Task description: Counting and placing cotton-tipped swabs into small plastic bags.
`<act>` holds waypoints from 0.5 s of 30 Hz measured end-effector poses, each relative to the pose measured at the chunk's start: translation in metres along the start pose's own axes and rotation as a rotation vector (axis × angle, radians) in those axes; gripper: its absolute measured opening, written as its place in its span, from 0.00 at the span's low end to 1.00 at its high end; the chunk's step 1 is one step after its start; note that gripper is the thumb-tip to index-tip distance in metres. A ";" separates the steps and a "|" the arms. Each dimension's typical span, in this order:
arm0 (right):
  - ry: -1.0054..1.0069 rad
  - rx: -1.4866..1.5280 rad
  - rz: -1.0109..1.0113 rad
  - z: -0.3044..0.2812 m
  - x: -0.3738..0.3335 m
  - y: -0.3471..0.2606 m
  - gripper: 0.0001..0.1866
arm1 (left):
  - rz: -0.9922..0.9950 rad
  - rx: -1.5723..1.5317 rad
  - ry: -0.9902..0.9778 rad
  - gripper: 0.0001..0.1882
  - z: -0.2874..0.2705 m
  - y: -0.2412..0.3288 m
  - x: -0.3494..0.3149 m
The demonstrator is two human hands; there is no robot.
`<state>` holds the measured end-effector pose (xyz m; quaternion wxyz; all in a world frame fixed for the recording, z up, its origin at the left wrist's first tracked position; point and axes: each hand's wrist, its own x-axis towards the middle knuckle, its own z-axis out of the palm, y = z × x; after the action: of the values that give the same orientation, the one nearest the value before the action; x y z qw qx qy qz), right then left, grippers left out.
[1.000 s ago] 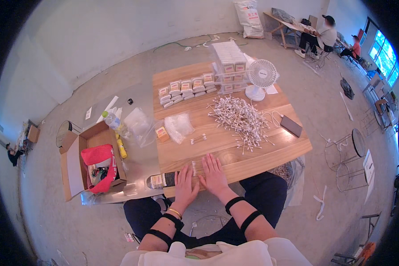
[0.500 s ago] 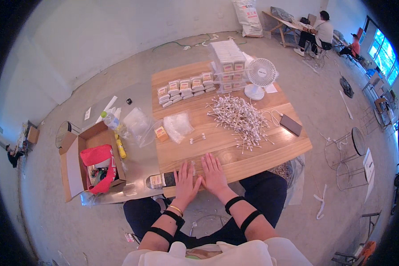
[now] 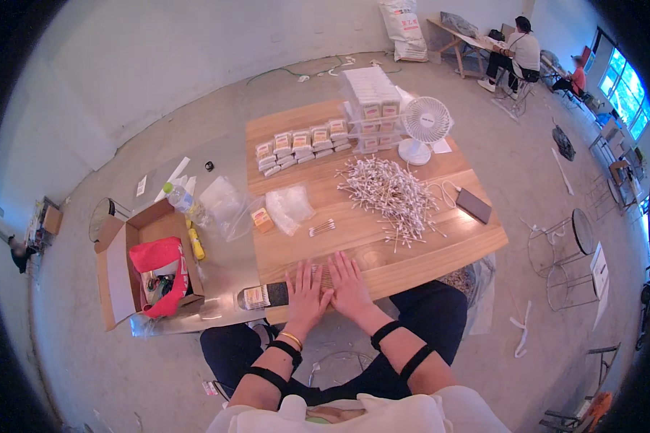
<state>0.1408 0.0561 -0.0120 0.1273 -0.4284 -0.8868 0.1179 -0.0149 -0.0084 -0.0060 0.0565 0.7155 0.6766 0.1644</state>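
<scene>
My left hand (image 3: 307, 294) lies flat at the table's near edge, fingers stretched forward over part of a row of cotton swabs (image 3: 326, 277). Beside it, my right hand (image 3: 349, 290) rests with straight fingers along the right side of that row. The thumbs almost meet below the swabs. Just left of my left hand, a packet of swabs (image 3: 256, 296) with a small label sits at the end of a dark strip. Farther in are a small bunch of swabs (image 3: 322, 227), a large loose heap of swabs (image 3: 390, 195) and clear plastic bags (image 3: 290, 205) beside an orange-labelled card stack (image 3: 261, 219).
Filled swab packets (image 3: 301, 141) line the table's far left, near a tall stack of packs (image 3: 370, 94). A white fan (image 3: 426, 119) and a dark power bank (image 3: 473, 205) stand right. An open cardboard box (image 3: 115, 270) and a bottle (image 3: 180, 196) are left. People sit farther off.
My left hand has shifted slightly right and covers more of the swab row. My right hand has barely moved.
</scene>
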 end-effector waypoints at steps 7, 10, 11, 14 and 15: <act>-0.011 0.059 0.104 -0.040 0.028 0.029 0.59 | 0.008 0.041 -0.030 0.40 -0.001 0.002 0.001; -0.059 0.099 -0.048 -0.052 0.024 0.029 0.59 | -0.010 0.026 -0.039 0.40 -0.001 -0.001 -0.003; -0.061 0.051 -0.058 -0.047 0.019 0.032 0.58 | -0.006 0.007 -0.041 0.40 -0.003 0.003 0.000; -0.052 -0.022 -0.076 -0.021 -0.003 0.030 0.54 | 0.004 0.006 -0.031 0.40 -0.003 0.006 0.001; -0.041 -0.004 -0.064 -0.019 -0.006 0.023 0.52 | 0.003 0.015 -0.026 0.40 -0.002 0.004 -0.001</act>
<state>0.1676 0.0674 -0.0025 0.1121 -0.3977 -0.9026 0.1206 -0.0115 -0.0100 -0.0030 0.0596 0.7191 0.6759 0.1498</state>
